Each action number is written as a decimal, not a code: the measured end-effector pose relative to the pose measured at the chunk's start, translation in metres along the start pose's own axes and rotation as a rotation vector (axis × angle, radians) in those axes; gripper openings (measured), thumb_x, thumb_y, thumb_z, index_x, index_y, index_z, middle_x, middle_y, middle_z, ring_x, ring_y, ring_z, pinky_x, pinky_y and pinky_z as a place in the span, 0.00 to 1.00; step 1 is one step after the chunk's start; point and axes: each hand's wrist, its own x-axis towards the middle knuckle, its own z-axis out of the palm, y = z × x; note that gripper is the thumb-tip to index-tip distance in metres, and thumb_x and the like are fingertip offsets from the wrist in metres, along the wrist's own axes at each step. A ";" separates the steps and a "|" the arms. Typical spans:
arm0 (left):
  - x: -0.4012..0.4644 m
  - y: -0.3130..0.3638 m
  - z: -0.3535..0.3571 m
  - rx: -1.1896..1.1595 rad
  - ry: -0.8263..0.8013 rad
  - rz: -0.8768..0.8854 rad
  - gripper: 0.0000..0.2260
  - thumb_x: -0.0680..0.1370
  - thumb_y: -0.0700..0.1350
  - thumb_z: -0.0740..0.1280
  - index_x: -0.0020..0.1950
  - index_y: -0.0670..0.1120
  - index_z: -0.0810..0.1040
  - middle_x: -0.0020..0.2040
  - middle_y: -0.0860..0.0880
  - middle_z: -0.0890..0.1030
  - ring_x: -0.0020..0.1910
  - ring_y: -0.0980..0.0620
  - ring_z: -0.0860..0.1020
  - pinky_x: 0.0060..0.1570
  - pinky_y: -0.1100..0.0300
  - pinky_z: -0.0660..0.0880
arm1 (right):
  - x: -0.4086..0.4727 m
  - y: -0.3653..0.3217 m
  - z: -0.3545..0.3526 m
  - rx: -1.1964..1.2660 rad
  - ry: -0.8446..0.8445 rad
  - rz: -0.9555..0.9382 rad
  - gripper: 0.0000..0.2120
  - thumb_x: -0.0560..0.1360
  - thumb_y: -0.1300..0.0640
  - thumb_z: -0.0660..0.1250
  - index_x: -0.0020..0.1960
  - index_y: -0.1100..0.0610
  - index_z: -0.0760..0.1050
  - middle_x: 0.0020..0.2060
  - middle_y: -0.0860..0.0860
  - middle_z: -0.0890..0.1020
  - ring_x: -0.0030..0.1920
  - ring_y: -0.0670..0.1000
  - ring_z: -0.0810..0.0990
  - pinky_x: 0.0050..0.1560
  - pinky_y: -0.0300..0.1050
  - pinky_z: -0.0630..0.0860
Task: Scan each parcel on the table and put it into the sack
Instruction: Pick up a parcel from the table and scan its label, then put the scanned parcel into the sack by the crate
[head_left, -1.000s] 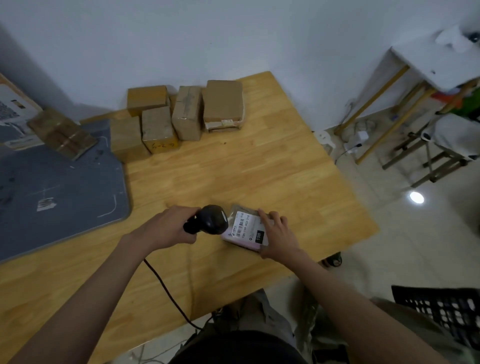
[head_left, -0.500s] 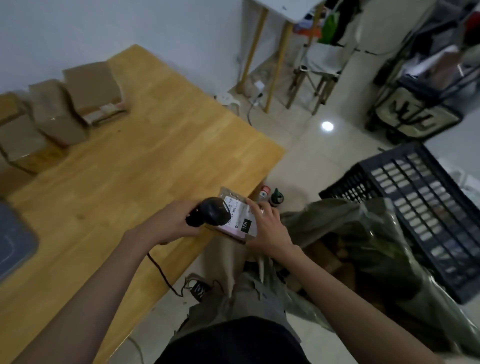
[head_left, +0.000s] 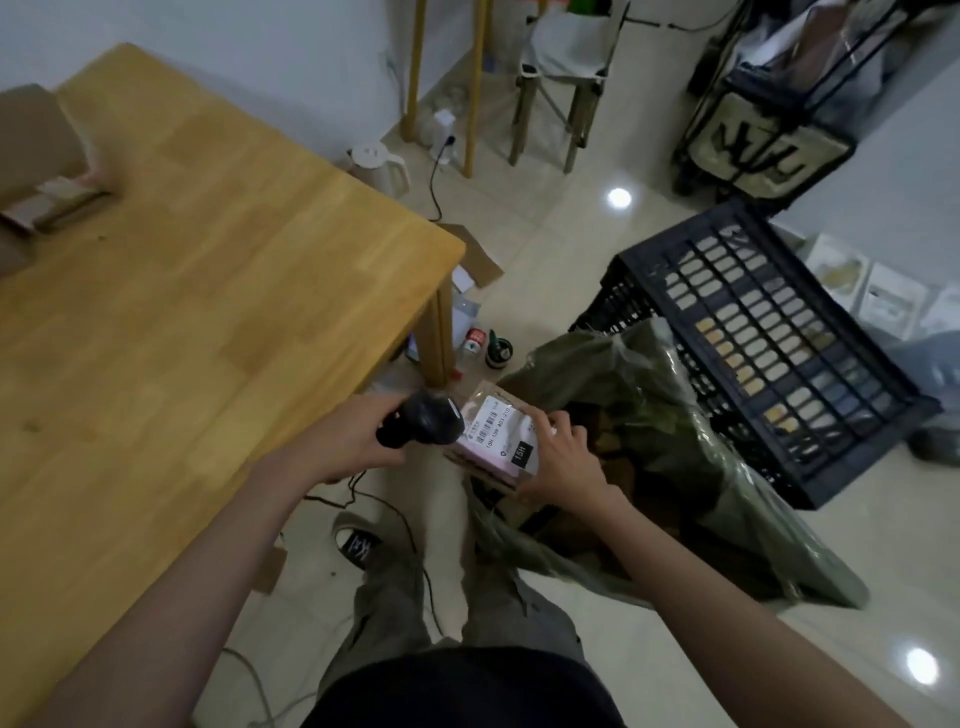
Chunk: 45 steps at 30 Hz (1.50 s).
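Parcel (head_left: 497, 439), label up, sits gripped in the right hand (head_left: 563, 460) just over the open green sack (head_left: 675, 467), off the table (head_left: 208, 291). Left hand (head_left: 348, 441) clutches the barcode scanner (head_left: 423, 418). I'd lower it well inside before releasing.

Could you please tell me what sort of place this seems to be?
Probably a small, informal parcel-packing room: a labelled flat parcel under a black handheld barcode scanner, an olive-green plastic sack open on the tiled floor, and a black plastic lattice crate beside it.
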 end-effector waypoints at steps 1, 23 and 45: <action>0.003 0.007 0.008 0.005 -0.003 -0.005 0.20 0.71 0.41 0.74 0.62 0.51 0.75 0.44 0.55 0.77 0.42 0.56 0.75 0.37 0.62 0.68 | -0.004 0.014 0.001 -0.010 -0.011 0.026 0.51 0.68 0.44 0.79 0.79 0.46 0.49 0.72 0.56 0.60 0.72 0.63 0.61 0.65 0.60 0.75; 0.041 0.070 0.101 -0.107 -0.065 -0.055 0.17 0.70 0.40 0.75 0.41 0.59 0.71 0.36 0.59 0.75 0.35 0.67 0.75 0.32 0.70 0.68 | -0.022 0.152 0.046 -0.146 -0.115 0.417 0.36 0.81 0.44 0.59 0.81 0.57 0.46 0.78 0.67 0.51 0.78 0.69 0.51 0.73 0.67 0.58; 0.074 -0.067 0.214 -0.367 -0.109 -0.179 0.10 0.71 0.40 0.73 0.38 0.51 0.73 0.33 0.52 0.77 0.32 0.58 0.75 0.34 0.62 0.67 | 0.022 0.063 0.202 -0.045 -0.229 0.128 0.23 0.80 0.49 0.66 0.72 0.56 0.68 0.66 0.56 0.73 0.67 0.59 0.72 0.63 0.55 0.72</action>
